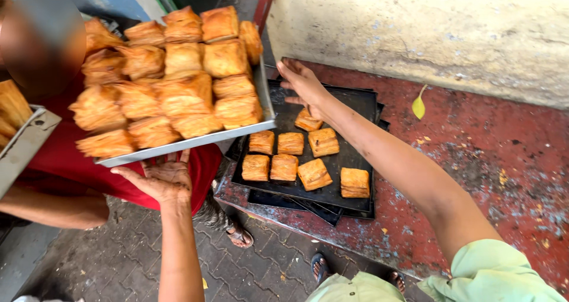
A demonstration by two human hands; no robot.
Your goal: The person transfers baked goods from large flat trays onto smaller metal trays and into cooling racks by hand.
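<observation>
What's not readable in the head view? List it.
- Left hand: palm under the metal tray; contact hidden by the tray edge.
- Right hand: fingertips over the dark tray; grip on any pastry unclear.
- Stacked dark trays: count hidden.
- Second tray, left edge: cut off.

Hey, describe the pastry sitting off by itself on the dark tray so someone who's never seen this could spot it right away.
Find the red ledge below the pale wall, then the stack of dark baking trays on it. On the top tray, most puff pastries sit in a cluster near the right hand; the lone pastry lies at the tray's near right corner, apart from the rest.
</observation>
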